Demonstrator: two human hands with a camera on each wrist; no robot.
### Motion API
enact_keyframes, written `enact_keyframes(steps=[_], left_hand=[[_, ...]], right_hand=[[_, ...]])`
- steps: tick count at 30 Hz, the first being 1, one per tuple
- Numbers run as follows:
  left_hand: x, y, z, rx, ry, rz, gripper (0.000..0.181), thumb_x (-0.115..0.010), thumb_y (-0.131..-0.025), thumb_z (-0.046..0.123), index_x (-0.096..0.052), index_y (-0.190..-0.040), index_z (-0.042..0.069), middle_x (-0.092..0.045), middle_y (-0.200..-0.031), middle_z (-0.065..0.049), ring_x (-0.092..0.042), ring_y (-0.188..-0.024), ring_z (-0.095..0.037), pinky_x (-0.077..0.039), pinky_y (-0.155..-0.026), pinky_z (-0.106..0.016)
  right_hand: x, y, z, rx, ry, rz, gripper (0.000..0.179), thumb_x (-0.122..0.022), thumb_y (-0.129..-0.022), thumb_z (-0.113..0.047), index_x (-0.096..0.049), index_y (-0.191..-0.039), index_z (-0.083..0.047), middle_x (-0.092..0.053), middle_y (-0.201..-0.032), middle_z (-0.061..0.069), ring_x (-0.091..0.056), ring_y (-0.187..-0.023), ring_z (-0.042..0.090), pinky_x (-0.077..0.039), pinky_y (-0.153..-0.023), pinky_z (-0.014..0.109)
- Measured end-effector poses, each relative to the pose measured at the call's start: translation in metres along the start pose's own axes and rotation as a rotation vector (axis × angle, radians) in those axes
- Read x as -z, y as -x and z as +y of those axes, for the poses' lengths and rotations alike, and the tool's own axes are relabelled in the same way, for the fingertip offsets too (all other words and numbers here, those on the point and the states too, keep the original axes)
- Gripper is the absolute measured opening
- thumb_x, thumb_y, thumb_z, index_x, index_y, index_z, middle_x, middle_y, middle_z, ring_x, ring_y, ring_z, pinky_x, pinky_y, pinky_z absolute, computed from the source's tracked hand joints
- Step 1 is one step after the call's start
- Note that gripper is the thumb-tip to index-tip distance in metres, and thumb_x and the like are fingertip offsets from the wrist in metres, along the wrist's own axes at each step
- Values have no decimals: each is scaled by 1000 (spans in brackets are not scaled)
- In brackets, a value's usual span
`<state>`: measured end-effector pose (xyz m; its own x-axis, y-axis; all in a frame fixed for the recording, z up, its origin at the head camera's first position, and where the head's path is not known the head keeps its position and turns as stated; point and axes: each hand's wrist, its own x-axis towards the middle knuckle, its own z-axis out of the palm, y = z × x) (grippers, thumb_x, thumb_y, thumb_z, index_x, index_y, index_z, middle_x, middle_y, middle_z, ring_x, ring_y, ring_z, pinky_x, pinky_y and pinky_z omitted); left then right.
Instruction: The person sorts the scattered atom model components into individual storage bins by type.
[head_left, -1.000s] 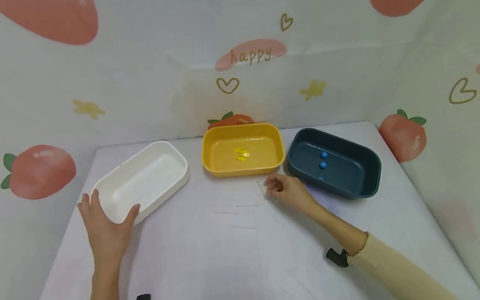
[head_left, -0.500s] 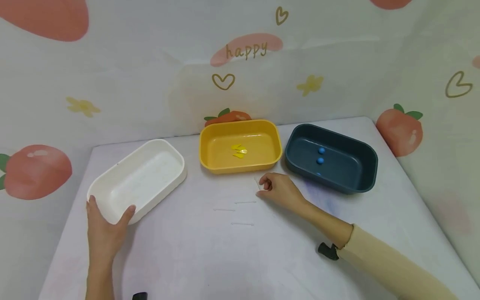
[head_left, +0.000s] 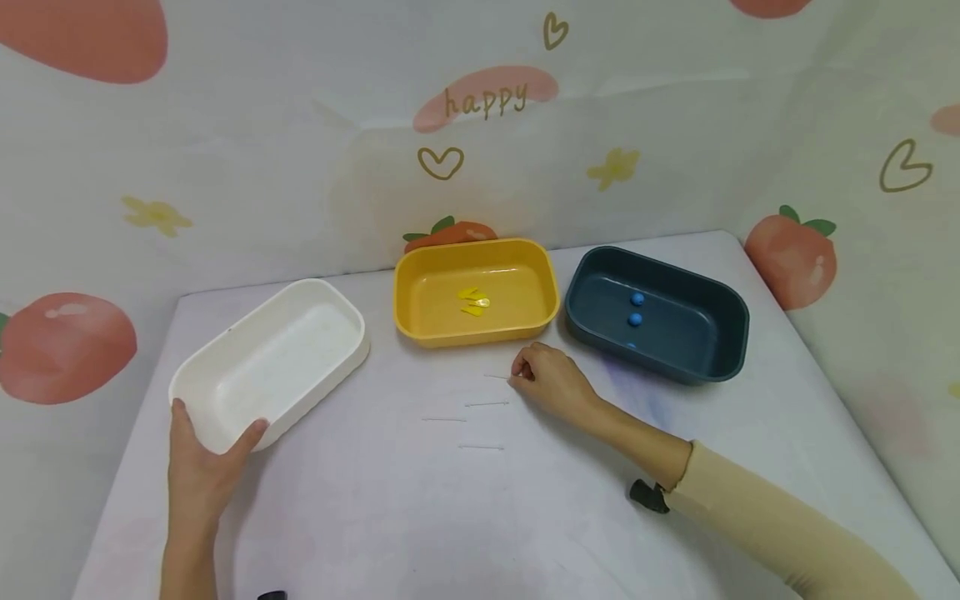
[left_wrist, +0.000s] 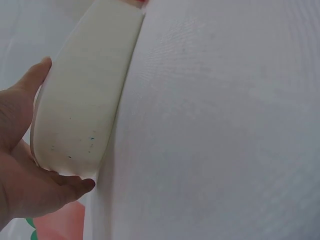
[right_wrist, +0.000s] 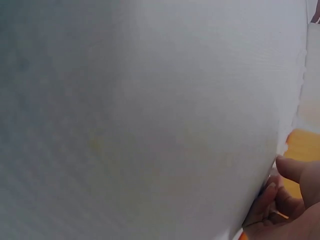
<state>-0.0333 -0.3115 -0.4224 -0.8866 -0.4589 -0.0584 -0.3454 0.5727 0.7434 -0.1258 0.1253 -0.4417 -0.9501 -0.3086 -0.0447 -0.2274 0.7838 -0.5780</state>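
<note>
At the near left, my left hand (head_left: 201, 475) holds the near end of a white oblong tray (head_left: 281, 350); the thumb lies on one side and the fingers on the other. In the left wrist view those fingers (left_wrist: 75, 190) reach under the tray's end. My right hand (head_left: 553, 383) is low over the table, with a thin pale stick (head_left: 496, 376) pointing left from its thumb and finger. Just left of that hand lie three more thin sticks (head_left: 481, 447) on the white cloth. In the right wrist view the fingertips meet at the cloth, and the stick cannot be made out.
Behind my right hand stands a yellow tray (head_left: 427, 329) with several small yellow pieces (head_left: 474, 302). Right of it is a dark blue tray (head_left: 705, 312) with small blue balls (head_left: 635, 319). A printed cloth wall (head_left: 300, 167) rises behind the table.
My left fingers have drawn in on the white tray's end. The stick at my right hand has swung from a steep slant to nearly level, pointing left. The head view has shifted slightly.
</note>
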Motion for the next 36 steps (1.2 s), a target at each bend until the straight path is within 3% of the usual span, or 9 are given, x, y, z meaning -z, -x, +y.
enact_keyframes(steps=[7,11,19,28,36], left_hand=[[-1,-1,1,109,67,-91,118,-74,-89,36,25,-154,26,8,-165,-9,-1,-151,-35,-8,-119,-54],[-2,0,1,104,84,-87,119,-75,-89,35,25,-154,26,6,-166,-8,-3,-151,-35,-9,-119,-55],[-9,0,8,82,68,-27,119,-76,-86,33,18,-157,20,0,-166,-13,-7,-151,-36,-9,-119,-54],[-9,-1,10,96,54,-81,121,-76,-87,35,23,-155,21,2,-166,-12,-7,-150,-36,-11,-119,-56],[-7,-2,11,127,52,-89,121,-76,-87,35,25,-154,24,4,-166,-10,-6,-151,-35,-11,-119,-56]], right_hand=[[-1,0,2,50,51,-6,7,-72,-90,-16,-68,-87,-12,-54,-80,-3,-51,-71,12,-45,-65,26],[0,0,4,95,34,-37,5,-69,-93,-15,-66,-90,-12,-53,-83,-3,-50,-74,12,-46,-68,26],[7,-3,5,212,-150,-120,2,-67,-95,-12,-65,-94,-11,-62,-81,-6,-56,-76,11,-50,-72,26],[14,-6,7,268,-201,-92,10,-71,-92,-10,-77,-99,-11,-72,-94,-7,-61,-83,8,-53,-77,25],[29,-13,-7,337,-235,-116,9,-72,-92,-11,-76,-99,-9,-72,-91,-5,-60,-80,8,-54,-77,23]])
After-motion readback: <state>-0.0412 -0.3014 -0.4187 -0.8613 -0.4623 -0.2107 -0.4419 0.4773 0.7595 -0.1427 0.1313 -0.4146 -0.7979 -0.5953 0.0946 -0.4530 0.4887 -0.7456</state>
